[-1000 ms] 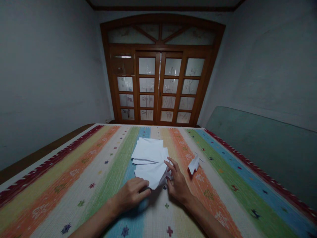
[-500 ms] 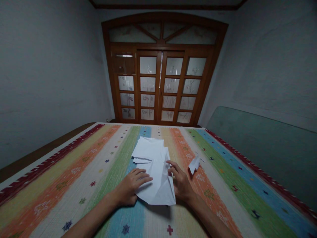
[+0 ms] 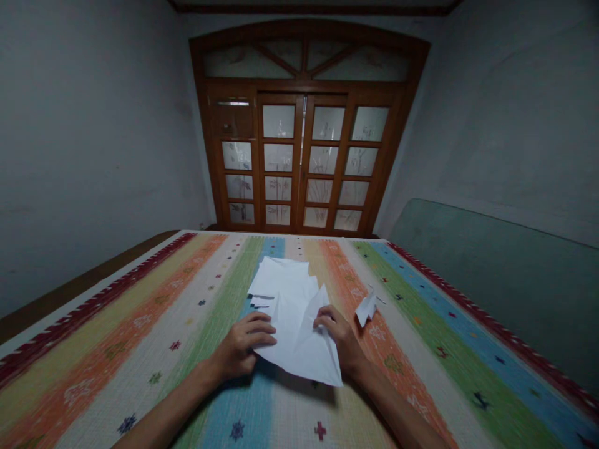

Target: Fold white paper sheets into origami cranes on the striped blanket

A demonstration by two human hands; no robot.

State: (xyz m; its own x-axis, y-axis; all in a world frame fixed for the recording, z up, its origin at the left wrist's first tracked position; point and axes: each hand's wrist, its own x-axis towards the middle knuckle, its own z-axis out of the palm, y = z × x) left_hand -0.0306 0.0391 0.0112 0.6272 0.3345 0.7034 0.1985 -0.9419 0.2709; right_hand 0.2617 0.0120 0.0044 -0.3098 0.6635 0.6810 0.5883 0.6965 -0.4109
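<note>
A creased sheet of white paper (image 3: 294, 340) is held between my two hands, its near edge raised above the striped cloth. My left hand (image 3: 246, 340) grips its left edge, thumb underneath and fingers on top. At the right edge my right hand (image 3: 334, 330) is closed on the sheet, fingers curled over a raised, bent corner. Just beyond lies a small stack of white paper (image 3: 283, 274), partly covered by the held sheet. To the right of my right hand rests a small folded paper figure (image 3: 366, 308) with thin pointed ends.
A striped, patterned cloth (image 3: 178, 380) covers the table. A pale green panel (image 3: 491, 262) stands along the right side. Wooden doors with glass panes (image 3: 304, 162) are at the far end, between grey walls.
The held sheet has opened out wider to the right, and its right corner now stands up. My right hand's fingers have curled further over it; my left hand has shifted slightly left.
</note>
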